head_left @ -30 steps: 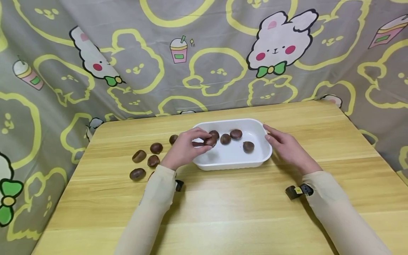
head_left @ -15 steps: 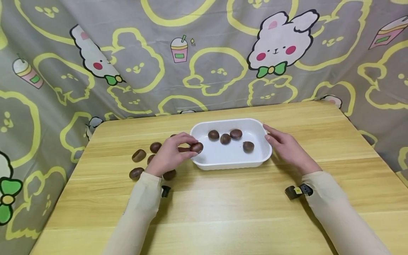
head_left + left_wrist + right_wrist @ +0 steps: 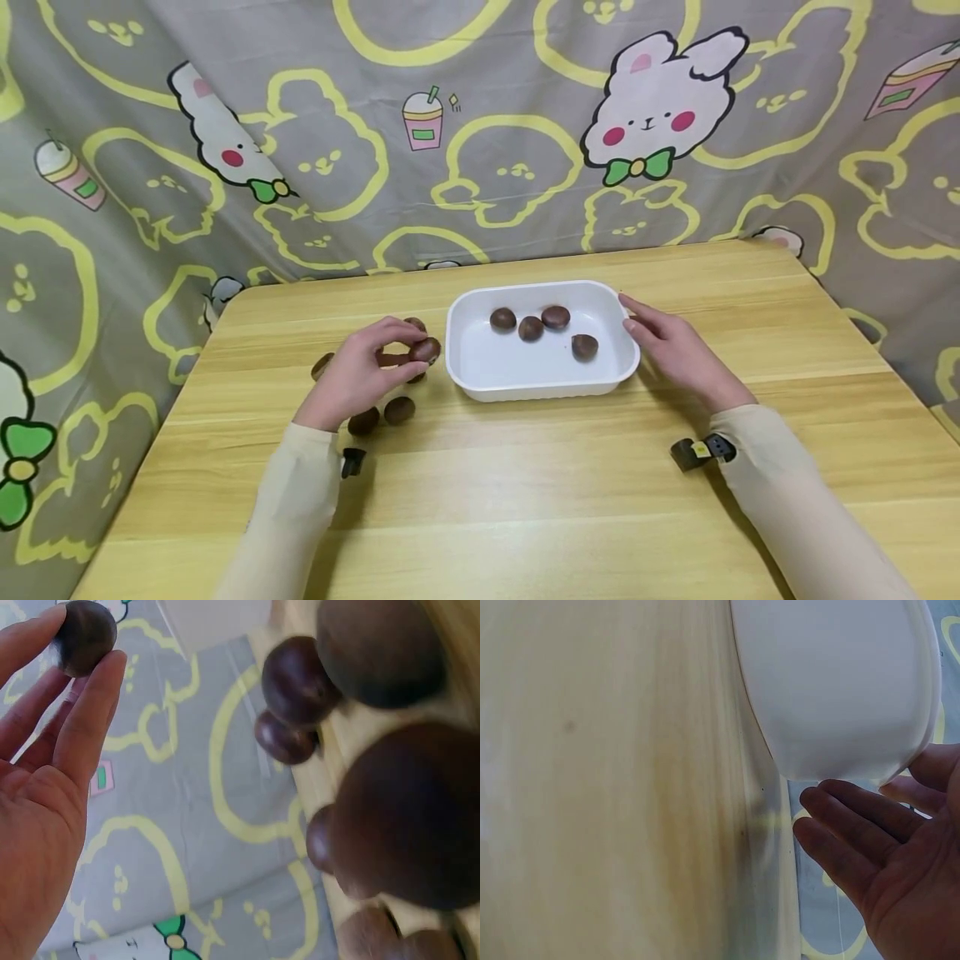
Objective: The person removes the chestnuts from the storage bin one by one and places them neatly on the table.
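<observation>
My left hand [image 3: 363, 371] pinches a brown chestnut [image 3: 425, 351] between thumb and fingertips, just left of the white tray [image 3: 540, 388]. The left wrist view shows the same held chestnut [image 3: 86, 639] at the ends of the fingers. Several more chestnuts [image 3: 400, 410] lie on the table around and under this hand, some partly hidden by it. My right hand [image 3: 678, 350] touches the tray's right end, thumb at the rim. Its fingers [image 3: 847, 825] lie fairly straight against the outer wall in the right wrist view.
Inside the tray, several chestnuts [image 3: 530, 327] sit towards the back and right. The wood-grain table [image 3: 525, 500] runs back to a grey patterned curtain [image 3: 510, 167]. A black wrist device [image 3: 701, 451] shows below each sleeve.
My left hand has moved left, out from over the tray, still pinching the chestnut. It now hovers over the loose chestnuts. The right hand and tray have stayed put.
</observation>
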A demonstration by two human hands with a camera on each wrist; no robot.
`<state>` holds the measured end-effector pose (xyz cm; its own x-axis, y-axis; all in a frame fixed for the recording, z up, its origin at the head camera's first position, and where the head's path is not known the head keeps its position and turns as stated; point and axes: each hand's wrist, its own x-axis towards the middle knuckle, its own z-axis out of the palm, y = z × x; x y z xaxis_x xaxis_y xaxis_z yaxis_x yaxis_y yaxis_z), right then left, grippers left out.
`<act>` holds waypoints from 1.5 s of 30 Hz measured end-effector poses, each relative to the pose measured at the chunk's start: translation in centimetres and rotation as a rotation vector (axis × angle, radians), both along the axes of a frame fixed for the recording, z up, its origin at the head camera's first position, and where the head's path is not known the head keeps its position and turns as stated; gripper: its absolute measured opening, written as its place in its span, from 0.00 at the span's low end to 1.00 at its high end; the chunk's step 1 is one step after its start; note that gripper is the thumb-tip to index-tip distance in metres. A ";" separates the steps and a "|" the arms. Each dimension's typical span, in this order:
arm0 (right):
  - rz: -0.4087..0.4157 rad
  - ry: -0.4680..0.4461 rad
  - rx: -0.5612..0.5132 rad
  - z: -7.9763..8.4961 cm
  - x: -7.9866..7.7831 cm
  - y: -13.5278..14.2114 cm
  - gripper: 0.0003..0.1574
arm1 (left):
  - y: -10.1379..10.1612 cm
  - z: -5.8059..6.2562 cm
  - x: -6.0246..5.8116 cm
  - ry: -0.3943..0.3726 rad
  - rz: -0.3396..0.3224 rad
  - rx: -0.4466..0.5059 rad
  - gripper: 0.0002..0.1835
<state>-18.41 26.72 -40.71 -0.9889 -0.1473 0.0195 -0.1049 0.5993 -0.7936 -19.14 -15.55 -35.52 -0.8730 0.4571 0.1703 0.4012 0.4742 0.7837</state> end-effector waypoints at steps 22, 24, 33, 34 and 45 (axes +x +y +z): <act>0.008 0.003 0.011 -0.1 -0.2 -0.1 0.35 | -10.1 -0.9 5.0 0.036 0.219 -0.118 0.14; 0.009 0.003 0.013 0.0 -0.2 -0.1 0.35 | -11.0 -1.0 5.5 0.019 0.242 -0.132 0.14; 0.001 0.008 0.021 0.0 0.0 0.1 0.35 | -13.1 -1.8 6.6 -0.021 0.245 -0.223 0.14; 0.001 0.008 0.020 0.0 0.1 0.1 0.35 | -13.2 -1.9 6.7 -0.024 0.244 -0.229 0.14; 0.007 0.003 0.008 0.0 0.0 0.1 0.35 | -14.5 -2.9 6.7 -0.088 0.246 -0.305 0.14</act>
